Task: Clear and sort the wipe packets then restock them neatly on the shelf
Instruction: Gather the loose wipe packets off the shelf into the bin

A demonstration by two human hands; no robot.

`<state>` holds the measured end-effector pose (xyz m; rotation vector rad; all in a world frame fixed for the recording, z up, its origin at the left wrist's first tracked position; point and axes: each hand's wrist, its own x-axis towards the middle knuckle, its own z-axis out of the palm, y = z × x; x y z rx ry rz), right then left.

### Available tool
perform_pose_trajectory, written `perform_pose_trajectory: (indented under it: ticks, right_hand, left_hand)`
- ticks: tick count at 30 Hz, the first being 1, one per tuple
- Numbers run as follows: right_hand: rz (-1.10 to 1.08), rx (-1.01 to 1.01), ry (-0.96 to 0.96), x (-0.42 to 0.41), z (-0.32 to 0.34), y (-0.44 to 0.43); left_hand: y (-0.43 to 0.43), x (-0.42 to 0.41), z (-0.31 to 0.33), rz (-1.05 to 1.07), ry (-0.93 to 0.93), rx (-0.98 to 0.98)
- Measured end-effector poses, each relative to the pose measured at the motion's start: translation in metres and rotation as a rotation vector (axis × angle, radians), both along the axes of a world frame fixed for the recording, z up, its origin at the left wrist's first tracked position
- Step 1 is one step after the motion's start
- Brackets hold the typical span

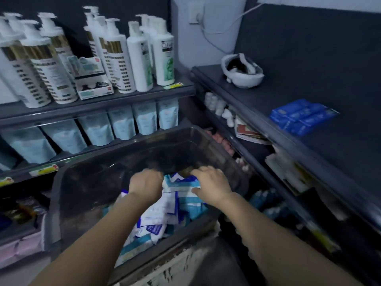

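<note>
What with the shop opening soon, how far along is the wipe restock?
Early. Done: packets are cleared into the bin, and blue packs lie on the right shelf. In hand: the right hand grips a stack inside the bin; the left hand reaches in beside it, its grip hidden. Left: the packets are jumbled, so most sorting and the restocking remain.
</note>
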<state>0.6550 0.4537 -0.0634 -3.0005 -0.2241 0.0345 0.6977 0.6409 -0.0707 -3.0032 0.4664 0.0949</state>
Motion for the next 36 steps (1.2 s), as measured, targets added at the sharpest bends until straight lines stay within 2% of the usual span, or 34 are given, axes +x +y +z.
perform_pose_trajectory:
  ticks: [4, 13, 17, 29, 36]
  right_hand:
    - [-0.173, 0.031, -0.129, -0.041, 0.024, -0.046]
    - [-0.563, -0.020, -0.211, -0.166, 0.061, -0.159]
    - [-0.687, -0.038, -0.200, -0.240, 0.066, -0.209]
    - [-1.005, -0.080, -0.171, -0.485, 0.074, -0.339]
    - [-1.218, -0.131, -0.162, -0.596, 0.077, -0.387]
  left_hand:
    - [-0.054, -0.008, 0.025, -0.184, -0.086, -0.081]
    - [-0.202, -0.083, 0.071, -0.519, -0.157, -0.160]
    - [-0.268, -0.135, 0.081, -0.702, -0.174, -0.140]
    - [-0.440, -0.326, 0.078, -0.941, -0.139, -0.281]
    - [-0.519, -0.428, 0.082, -1.122, -0.108, -0.294]
